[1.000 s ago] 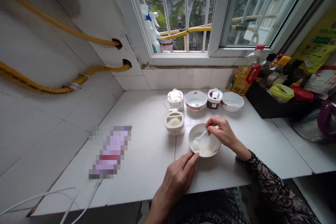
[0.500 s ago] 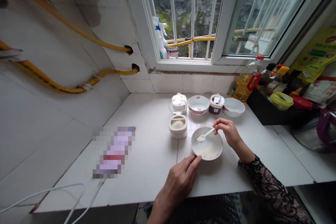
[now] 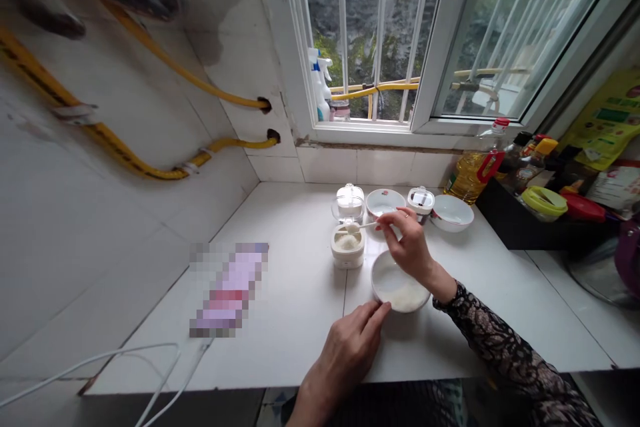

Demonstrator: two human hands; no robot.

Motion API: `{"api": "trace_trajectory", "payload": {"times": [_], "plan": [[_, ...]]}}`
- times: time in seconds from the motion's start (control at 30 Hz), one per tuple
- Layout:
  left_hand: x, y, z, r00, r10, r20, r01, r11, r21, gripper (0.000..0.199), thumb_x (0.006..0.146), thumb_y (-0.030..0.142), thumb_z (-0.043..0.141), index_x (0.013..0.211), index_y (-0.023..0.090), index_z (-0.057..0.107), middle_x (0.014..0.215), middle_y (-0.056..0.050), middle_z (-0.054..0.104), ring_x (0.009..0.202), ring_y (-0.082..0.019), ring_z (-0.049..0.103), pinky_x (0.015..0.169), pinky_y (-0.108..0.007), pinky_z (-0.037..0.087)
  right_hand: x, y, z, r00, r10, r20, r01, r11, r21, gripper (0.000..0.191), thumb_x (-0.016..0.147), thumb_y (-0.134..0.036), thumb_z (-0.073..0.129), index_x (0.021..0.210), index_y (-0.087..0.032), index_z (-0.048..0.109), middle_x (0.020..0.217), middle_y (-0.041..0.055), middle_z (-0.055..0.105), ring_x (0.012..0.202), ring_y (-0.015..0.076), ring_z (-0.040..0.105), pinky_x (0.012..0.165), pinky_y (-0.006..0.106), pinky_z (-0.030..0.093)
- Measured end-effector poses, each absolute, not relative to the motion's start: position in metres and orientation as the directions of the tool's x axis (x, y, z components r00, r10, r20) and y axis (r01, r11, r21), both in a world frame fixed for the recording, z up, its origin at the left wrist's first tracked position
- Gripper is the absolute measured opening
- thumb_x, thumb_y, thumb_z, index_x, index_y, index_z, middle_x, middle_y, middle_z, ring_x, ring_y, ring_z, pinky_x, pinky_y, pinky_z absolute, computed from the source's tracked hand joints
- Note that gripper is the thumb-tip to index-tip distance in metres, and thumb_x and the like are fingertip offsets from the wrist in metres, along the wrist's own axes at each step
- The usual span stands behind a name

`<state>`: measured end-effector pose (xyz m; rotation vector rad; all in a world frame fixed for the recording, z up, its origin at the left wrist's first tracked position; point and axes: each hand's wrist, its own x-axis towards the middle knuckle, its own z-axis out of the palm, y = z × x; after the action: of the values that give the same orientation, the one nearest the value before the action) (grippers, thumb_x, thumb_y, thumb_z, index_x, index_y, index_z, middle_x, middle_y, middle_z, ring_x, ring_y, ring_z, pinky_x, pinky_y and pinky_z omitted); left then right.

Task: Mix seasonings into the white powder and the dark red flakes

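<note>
My right hand [image 3: 407, 240] pinches the handle of a small white spoon [image 3: 369, 225]. The spoon's bowl is over the open mouth of a cream jar [image 3: 348, 259] of white granules, whose clear lid [image 3: 347, 208] is tipped back. Nearer me stands a white bowl [image 3: 387, 273] with white granules [image 3: 406, 296] in its bottom. At its near-left rim, my left hand [image 3: 353, 340] grips the bowl with fingertips closed on the edge.
Along the back stand a flowered bowl [image 3: 386, 201], a lidded jar with dark contents [image 3: 421, 203] and another bowl [image 3: 453, 212]. An oil bottle [image 3: 475, 167] and a black condiment box [image 3: 505, 217] are at right. A blurred-out phone-like thing [image 3: 231, 293] with a white cable [image 3: 175, 380] lies left.
My right hand has carried the spoon left and away from me, from above the bowl to the cream jar. My left hand stays at the bowl's rim. The whole view has shifted slightly.
</note>
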<state>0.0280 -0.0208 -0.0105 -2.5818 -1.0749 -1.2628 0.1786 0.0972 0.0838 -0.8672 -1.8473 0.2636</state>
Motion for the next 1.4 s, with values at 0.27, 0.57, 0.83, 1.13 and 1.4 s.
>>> {"api": "trace_trajectory", "payload": {"times": [0.27, 0.57, 0.83, 1.13, 1.4], "plan": [[0.029, -0.021, -0.009, 0.411, 0.553, 0.725, 0.619, -0.753, 0.223, 0.042, 0.089, 0.001, 0.038, 0.126, 0.012, 0.053, 0.102, -0.013, 0.07, 0.091, -0.018, 0.071, 0.076, -0.026, 0.06, 0.181, 0.091, 0.081, -0.323, 0.585, 0.744, 0.516, 0.767, -0.38, 0.019, 0.092, -0.016, 0.047, 0.087, -0.024, 0.063, 0.082, 0.0036, 0.073, 0.077, 0.02, 0.065, 0.108, 0.049, 0.032], [0.028, -0.022, -0.009, 0.42, 0.571, 0.705, 0.63, -0.743, 0.227, 0.04, 0.091, 0.003, 0.04, 0.128, 0.012, 0.053, 0.103, -0.012, 0.07, 0.091, -0.018, 0.07, 0.076, -0.025, 0.059, 0.214, 0.091, 0.081, -0.01, 0.94, 0.341, 0.139, 0.339, -0.931, 0.012, 0.079, -0.031, 0.06, 0.083, -0.02, 0.062, 0.075, 0.0031, 0.069, 0.068, 0.0186, 0.066, 0.072, 0.034, 0.051], [0.027, -0.022, -0.008, 0.433, 0.584, 0.687, 0.624, -0.744, 0.239, 0.039, 0.092, 0.004, 0.04, 0.128, 0.013, 0.052, 0.103, -0.012, 0.07, 0.09, -0.019, 0.07, 0.075, -0.026, 0.058, 0.259, 0.066, 0.081, -0.314, 0.854, 0.415, 0.623, 0.516, -0.588, 0.014, 0.075, -0.013, 0.052, 0.071, -0.022, 0.062, 0.062, -0.0014, 0.065, 0.06, 0.016, 0.056, 0.092, 0.042, 0.042], [0.027, -0.023, -0.009, 0.432, 0.596, 0.677, 0.629, -0.737, 0.247, 0.039, 0.092, 0.004, 0.043, 0.129, 0.013, 0.052, 0.104, -0.012, 0.07, 0.092, -0.018, 0.07, 0.079, -0.025, 0.058, 0.234, 0.058, 0.067, -0.404, 0.853, 0.331, 0.554, 0.516, -0.653, 0.019, 0.071, -0.008, 0.047, 0.064, -0.023, 0.057, 0.059, -0.0033, 0.064, 0.055, 0.0146, 0.054, 0.095, 0.042, 0.041], [0.027, -0.022, -0.01, 0.433, 0.588, 0.683, 0.624, -0.742, 0.244, 0.04, 0.093, 0.005, 0.042, 0.13, 0.014, 0.052, 0.104, -0.012, 0.07, 0.093, -0.018, 0.07, 0.079, -0.025, 0.058, 0.231, 0.058, 0.067, -0.217, 0.964, 0.153, 0.388, 0.229, -0.893, 0.013, 0.067, -0.014, 0.051, 0.061, -0.022, 0.059, 0.052, -0.0026, 0.064, 0.052, 0.0148, 0.058, 0.063, 0.028, 0.047]]}}
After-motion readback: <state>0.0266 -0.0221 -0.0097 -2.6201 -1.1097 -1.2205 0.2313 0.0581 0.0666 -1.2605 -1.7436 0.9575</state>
